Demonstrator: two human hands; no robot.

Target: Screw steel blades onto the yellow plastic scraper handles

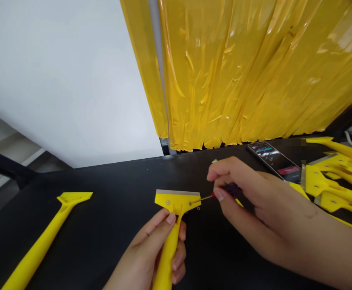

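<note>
My left hand (154, 245) is closed around the upper handle of a yellow scraper (177, 203), its head tilted up toward me. A metal blade edge runs along the top of that head, and two screws show in its face. With thumb and fingers pinched, my right hand (248, 201) holds a thin screwdriver (205, 198), whose handle is mostly hidden by the fingers. The screwdriver's tip touches the right screw of the scraper head. Small metal bits (198, 208) appear just below the head's right corner; I cannot tell what they are.
Another yellow scraper handle (47, 231) lies at the left on the black table (109, 225). Several bladed yellow scrapers (330, 181) are piled at the right beside a phone (275, 161). Behind the table hang a yellow plastic curtain (224, 80) and a white panel (67, 80).
</note>
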